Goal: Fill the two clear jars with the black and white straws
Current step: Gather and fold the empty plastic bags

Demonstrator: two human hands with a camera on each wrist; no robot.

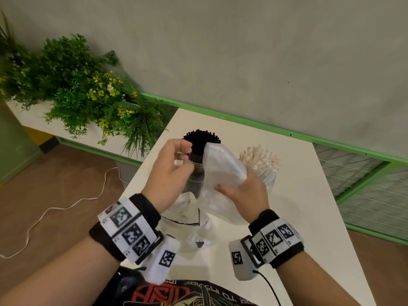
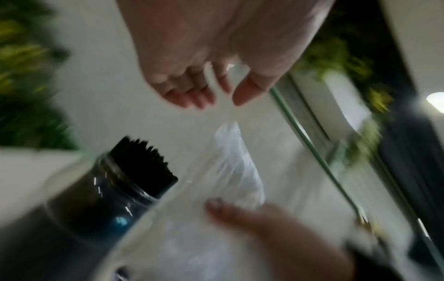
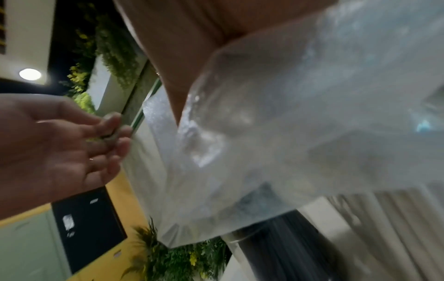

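Both jars look loaded. Black straws (image 1: 202, 140) stand packed upright in the left clear jar (image 1: 195, 175) at the table's far middle, tips fanned above the rim. White straws (image 1: 260, 159) fill the right clear jar (image 1: 268, 180) just beside it, likewise poking out the top. Jar bodies are partly hidden by hands and plastic in the head view; the left wrist view shows the black jar's neck and glass wall clearly, with straws bristling out.

Right hand (image 1: 244, 196) is clamped on a clear plastic bag (image 1: 220, 166), fingers and thumb curled round it, holding it up in front of the jars. The bag looks empty: no straws visible through it. Right wrist view agrees, just crumpled film.

Left hand (image 1: 171, 171) is near the black jar, fingers loosely curled, thumb and fingertips apart, gripping nothing that I can see. Motion blur there, so treat as probable.

A second clear bag (image 1: 187, 217) lies flat on the white table (image 1: 309, 195), near side, between the wrists. One or two stray black straws (image 1: 181, 221) seem to be lying in or on it; can't tell which.

Judgement: filling essentially done. Left over: the stray black straws to go in the left jar, then clear the packaging.

Off table: potted greenery (image 1: 84, 91) far left, white cable (image 1: 66, 206) on the floor.
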